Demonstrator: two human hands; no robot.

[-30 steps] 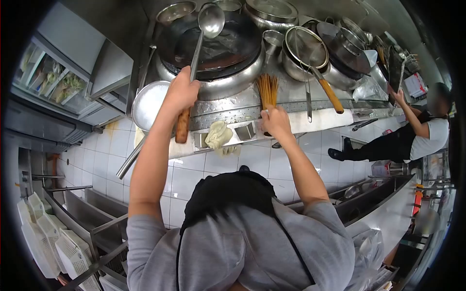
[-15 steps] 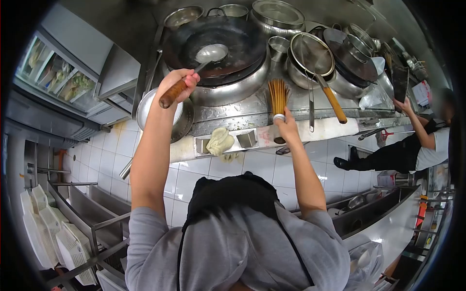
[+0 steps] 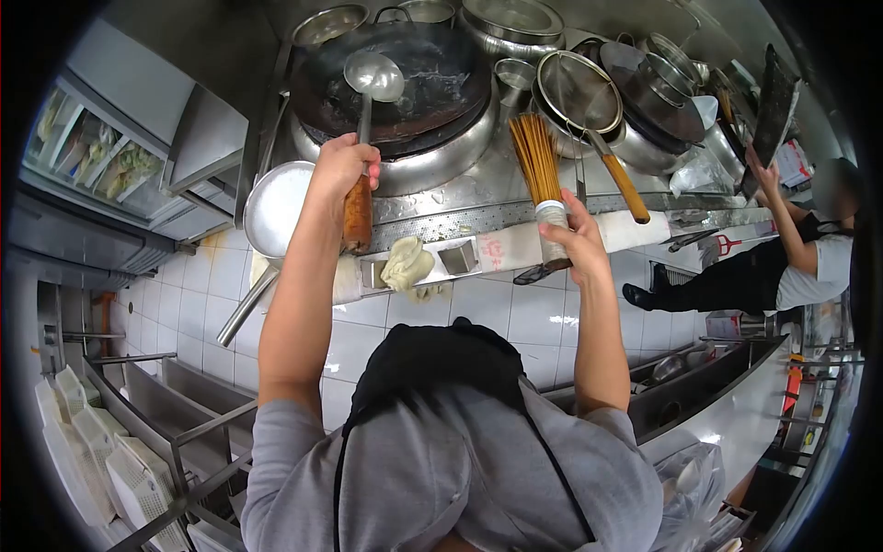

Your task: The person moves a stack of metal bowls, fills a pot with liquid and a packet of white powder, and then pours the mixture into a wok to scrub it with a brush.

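My left hand (image 3: 344, 167) is closed around a ladle (image 3: 375, 75), gripping it near the top of its wooden handle. The round metal bowl hangs over a large dark wok (image 3: 432, 87), whose inside looks wet. In my right hand (image 3: 578, 237) is a bamboo wok brush (image 3: 537, 161), its bristles pointing up and away from me, its pale-banded grip between my thumb and fingers. The brush is held in front of the stove edge, apart from the wok. Between my hands, a crumpled pale cloth (image 3: 407, 264) lies on a metal holder at the counter's front edge.
A white-looking pan (image 3: 278, 210) with a metal handle sits left of the wok. To the right are a wire strainer (image 3: 579, 92) with a wooden handle and a second wok (image 3: 644, 97). A co-worker (image 3: 800, 239) at far right holds a dark wok or pan (image 3: 774, 101).
The ladle's bowl has lifted and swung left, its handle now more upright. My right hand has turned with the brush and shifted slightly right. The co-worker's dark pan has risen.
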